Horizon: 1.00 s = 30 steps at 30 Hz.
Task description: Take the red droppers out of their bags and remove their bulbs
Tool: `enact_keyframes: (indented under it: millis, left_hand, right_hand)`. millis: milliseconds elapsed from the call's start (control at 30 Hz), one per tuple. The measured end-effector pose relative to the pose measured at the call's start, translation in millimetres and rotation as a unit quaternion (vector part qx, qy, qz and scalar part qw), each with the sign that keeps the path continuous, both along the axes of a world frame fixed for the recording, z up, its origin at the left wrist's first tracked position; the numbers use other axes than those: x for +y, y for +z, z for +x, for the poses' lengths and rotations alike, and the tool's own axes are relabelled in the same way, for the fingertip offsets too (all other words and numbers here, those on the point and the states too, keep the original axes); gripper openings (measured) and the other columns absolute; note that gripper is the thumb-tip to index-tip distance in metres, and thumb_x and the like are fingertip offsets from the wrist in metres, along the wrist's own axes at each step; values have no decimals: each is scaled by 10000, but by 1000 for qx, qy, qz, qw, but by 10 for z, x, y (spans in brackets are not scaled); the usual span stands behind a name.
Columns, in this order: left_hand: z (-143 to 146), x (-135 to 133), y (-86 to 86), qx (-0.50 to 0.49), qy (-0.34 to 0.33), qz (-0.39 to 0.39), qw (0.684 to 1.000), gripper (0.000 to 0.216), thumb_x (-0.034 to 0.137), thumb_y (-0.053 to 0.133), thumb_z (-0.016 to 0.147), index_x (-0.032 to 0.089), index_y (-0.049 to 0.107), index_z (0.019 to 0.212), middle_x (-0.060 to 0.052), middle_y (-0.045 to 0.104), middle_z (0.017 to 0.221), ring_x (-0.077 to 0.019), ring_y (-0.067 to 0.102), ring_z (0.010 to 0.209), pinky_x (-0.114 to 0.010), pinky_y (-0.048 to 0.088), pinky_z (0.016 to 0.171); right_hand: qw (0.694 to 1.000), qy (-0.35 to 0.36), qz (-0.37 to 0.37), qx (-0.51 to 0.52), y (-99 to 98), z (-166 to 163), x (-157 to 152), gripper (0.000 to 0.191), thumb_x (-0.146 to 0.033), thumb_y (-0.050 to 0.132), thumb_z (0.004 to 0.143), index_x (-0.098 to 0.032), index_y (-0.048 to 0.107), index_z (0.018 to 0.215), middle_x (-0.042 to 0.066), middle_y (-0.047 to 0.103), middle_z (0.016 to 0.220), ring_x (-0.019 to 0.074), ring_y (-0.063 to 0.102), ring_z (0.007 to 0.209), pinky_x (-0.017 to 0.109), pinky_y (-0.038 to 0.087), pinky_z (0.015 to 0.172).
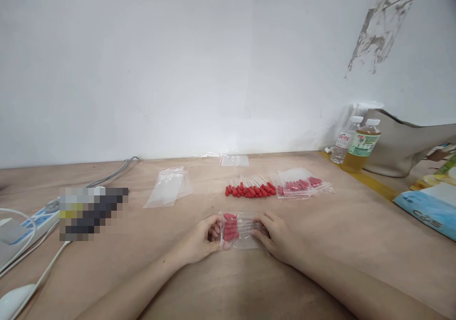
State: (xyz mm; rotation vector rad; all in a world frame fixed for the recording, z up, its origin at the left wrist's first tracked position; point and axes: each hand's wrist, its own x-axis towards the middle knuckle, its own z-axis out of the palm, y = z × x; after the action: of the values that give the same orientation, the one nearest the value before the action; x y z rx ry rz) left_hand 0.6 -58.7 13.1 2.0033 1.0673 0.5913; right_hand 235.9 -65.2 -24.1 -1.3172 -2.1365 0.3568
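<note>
A clear plastic bag [245, 241] lies low over the table in front of me, with several red-tipped thin sticks [231, 228] inside, their red ends toward the left. My left hand [208, 239] is closed on the bag's left end, fingers curled behind it and thumb at the lower corner. At the other end, my right hand [272, 237] pinches the bag between thumb and fingers. Beyond the hands is a loose pile of red-tipped sticks [251, 190], red ends toward me. Right of that pile lie filled clear bags [302, 187] of the same sticks.
Flat clear bags [169, 187] lie at left, another packet [234, 160] by the wall. Left are a power strip [39, 220], cables and a blurred dark object [96, 213]. Two bottles [361, 144], a grey bag [399, 144] and a blue tissue pack [427, 213] stand right.
</note>
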Motion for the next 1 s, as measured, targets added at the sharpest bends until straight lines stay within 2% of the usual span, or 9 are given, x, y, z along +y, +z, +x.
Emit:
enact_keyframes:
  millis: [167, 233, 367, 500, 700, 833, 1000]
  left_hand:
    - [61, -65, 44, 73, -8, 112, 991, 123, 250, 495, 770, 181, 454, 862, 16, 493, 728, -104, 452, 629, -214, 383, 573]
    - [80, -74, 32, 72, -23, 152, 986, 104, 205, 422, 807, 188, 446, 906, -11, 515, 815, -123, 475, 716, -245, 405, 659]
    - [84, -70, 2, 58, -51, 198, 977, 225, 173, 326, 861, 204, 422, 1061, -66, 481, 1059, -156, 461, 959, -308, 374, 859]
    - [66, -80, -6, 89, -65, 190, 975, 254, 226, 420, 836, 213, 419, 1090, -72, 467, 1098, -181, 452, 1007, -316, 381, 874]
    - [103, -106, -72, 124, -26, 220, 967, 81, 179, 401, 806, 185, 421, 884, -51, 486, 887, -169, 461, 806, -305, 406, 730]
    - [77, -95, -86, 83, -18, 185, 979, 88, 199, 377, 830, 181, 430, 898, -33, 490, 846, -144, 450, 751, -279, 396, 705]
    - [-119, 11, -54, -38, 6, 103, 994, 83, 223, 443, 810, 168, 491, 851, -30, 485, 860, -124, 483, 751, -245, 410, 679]
  right_hand:
    - [1000, 12, -11, 6, 24, 24, 19, 182, -279, 514, 781, -174, 547, 926, 48, 545, 858, 147, 512, 717, 281, 416, 661]
    - [1000, 19, -18, 4, 38, 36, 21, 201, -287, 514, 780, -173, 550, 942, 48, 535, 855, 141, 510, 698, 281, 421, 652]
    - [1000, 21, -18, 7, 45, 44, 19, 199, -287, 509, 781, -173, 551, 938, 49, 515, 864, 136, 508, 693, 281, 427, 649]
    - [1000, 21, -7, 12, 25, 41, 20, 189, -271, 504, 782, -176, 545, 939, 51, 511, 873, 137, 508, 702, 285, 430, 655]
    - [1000, 23, -5, 9, 23, 44, 26, 206, -283, 512, 781, -166, 548, 947, 55, 511, 866, 143, 507, 715, 296, 435, 672]
    - [999, 36, -7, 25, 16, 48, 34, 205, -285, 511, 785, -177, 549, 955, 51, 504, 886, 128, 506, 705, 282, 440, 670]
    - [999, 32, -12, 29, 13, 58, 36, 188, -283, 500, 793, -188, 550, 948, 42, 501, 868, 113, 497, 659, 274, 438, 645]
